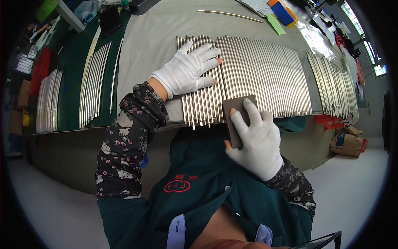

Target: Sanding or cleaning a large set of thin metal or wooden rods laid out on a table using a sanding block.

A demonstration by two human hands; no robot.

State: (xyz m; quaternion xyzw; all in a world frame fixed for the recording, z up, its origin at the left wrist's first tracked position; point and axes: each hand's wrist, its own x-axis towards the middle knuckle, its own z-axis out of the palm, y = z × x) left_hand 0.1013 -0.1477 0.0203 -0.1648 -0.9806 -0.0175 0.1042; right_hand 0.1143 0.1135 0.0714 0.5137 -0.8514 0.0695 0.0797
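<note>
Across the middle of the table: rods point(269, 74), slim, silver, laid side by side and running far to near. Left hand point(184, 72) palm down on the left batch, fingers spread, thumb and one fingertip bare beyond the glove. Right hand point(257, 143) grips a block point(232, 129), dark and flat-faced, thumb at its near left side, fingers over its top. Block's far end lies over the rods; its near end reaches past the table edge. How hard it presses, I can't tell.

Handling, by my judgement: hold the block level so no corner digs in; light, even pressure, moving with the rods' length rather than across it. Left palm to bear down just enough that nothing rolls, bare fingertips clear of the block's path.

Looks: bright sheen throughout. Right batch close-packed, near ends roughly in line. Left batch looser, near ends ragged, a few jutting nearer than the rest. Dark seam between the batches, by my left fingertips. More of the kind at the left on green cloth point(70, 97), and a stack point(333, 85) at the right. One lone rod point(230, 15) lies crosswise on the far side.
</note>
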